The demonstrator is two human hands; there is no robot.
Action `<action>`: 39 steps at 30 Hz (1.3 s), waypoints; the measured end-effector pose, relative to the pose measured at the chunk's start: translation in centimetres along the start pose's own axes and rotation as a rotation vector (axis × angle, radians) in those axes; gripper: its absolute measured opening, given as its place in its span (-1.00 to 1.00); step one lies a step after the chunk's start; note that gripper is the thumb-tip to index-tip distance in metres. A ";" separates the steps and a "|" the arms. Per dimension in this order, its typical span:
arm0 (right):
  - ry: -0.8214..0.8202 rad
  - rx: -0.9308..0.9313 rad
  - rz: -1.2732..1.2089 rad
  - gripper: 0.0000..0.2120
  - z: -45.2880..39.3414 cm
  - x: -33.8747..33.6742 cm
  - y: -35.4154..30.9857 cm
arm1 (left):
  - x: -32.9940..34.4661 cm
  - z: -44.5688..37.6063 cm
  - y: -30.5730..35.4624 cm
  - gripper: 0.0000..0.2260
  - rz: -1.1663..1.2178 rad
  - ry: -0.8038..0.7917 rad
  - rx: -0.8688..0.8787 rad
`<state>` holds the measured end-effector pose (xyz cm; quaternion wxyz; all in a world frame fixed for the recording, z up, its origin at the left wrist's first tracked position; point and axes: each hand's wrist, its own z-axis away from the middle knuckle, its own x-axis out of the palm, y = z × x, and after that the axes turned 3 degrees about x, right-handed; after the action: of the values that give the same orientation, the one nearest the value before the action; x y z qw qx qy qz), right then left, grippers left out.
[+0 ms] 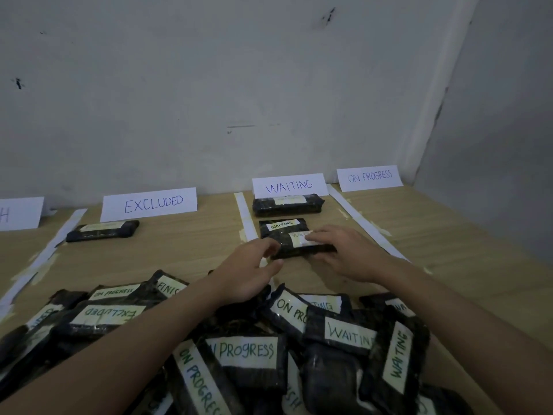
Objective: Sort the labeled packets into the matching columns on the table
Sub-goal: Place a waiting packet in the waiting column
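Both hands set a packet (302,245) down in the WAITING column, just near of two others, matching its label. The left hand (251,266) pinches its left end; the right hand (344,253) grips its right end.

Dim rm: scuffed grey walls (209,85), wood tabletop (449,250) in corner.

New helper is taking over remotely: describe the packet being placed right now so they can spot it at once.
Find the standing WAITING sign at the back wall; three dark packets run from it toward the camera. The nearest one is the target. Unlike the other two, it is gripped by the left hand and right hand, fingers partly covering its label.
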<state>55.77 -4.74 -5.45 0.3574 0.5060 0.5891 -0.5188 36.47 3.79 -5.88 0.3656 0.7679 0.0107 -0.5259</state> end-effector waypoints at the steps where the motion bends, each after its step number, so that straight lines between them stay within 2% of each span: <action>1: -0.008 -0.025 -0.008 -0.64 0.6 -0.3 -0.3 | 0.0 0.3 0.2 -0.69 -0.018 -0.016 0.026; 8: -0.133 -0.083 -0.073 -0.75 4.9 -1.9 -3.5 | -0.7 3.3 1.5 -0.70 -0.178 -0.158 0.172; 13: -0.289 -0.058 -0.094 -0.76 6.8 -2.8 -5.4 | -1.5 4.9 2.1 -0.73 -0.263 -0.183 0.222; 16: -0.309 -0.016 -0.088 -0.76 7.1 -3.0 -5.8 | -2.0 5.6 2.3 -0.74 -0.250 -0.164 0.253; 18: -0.257 0.007 -0.171 -0.78 6.9 -3.1 -6.1 | -2.1 5.9 2.6 -0.74 -0.201 -0.143 0.255; 20: -0.136 0.025 -0.314 -0.80 6.5 -3.2 -6.5 | -2.1 6.3 3.2 -0.75 -0.084 -0.119 0.212; 23: 0.050 0.047 -0.591 -0.78 5.7 -3.4 -7.5 | -2.5 6.6 3.8 -0.79 0.200 -0.070 0.118; 25: 0.134 0.024 -0.650 -0.75 5.2 -3.5 -8.3 | -3.0 6.9 3.8 -0.82 0.388 -0.026 0.064; 31: 0.180 0.023 -0.551 -0.67 4.3 -3.0 -9.1 | -5.4 7.7 2.1 -0.79 0.671 0.160 -0.128; 36: 0.212 -0.027 -0.513 -0.65 4.1 -2.3 -10.3 | -6.4 8.9 0.4 -0.79 0.768 0.204 -0.229; 39: 0.233 -0.090 -0.388 -0.64 3.8 -1.3 -11.0 | -6.4 9.5 0.1 -0.79 0.801 0.208 -0.264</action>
<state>45.02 -8.22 -2.26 0.2026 0.4234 0.7352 -0.4891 26.05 0.66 -2.32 0.6330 0.7068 -0.1843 -0.2566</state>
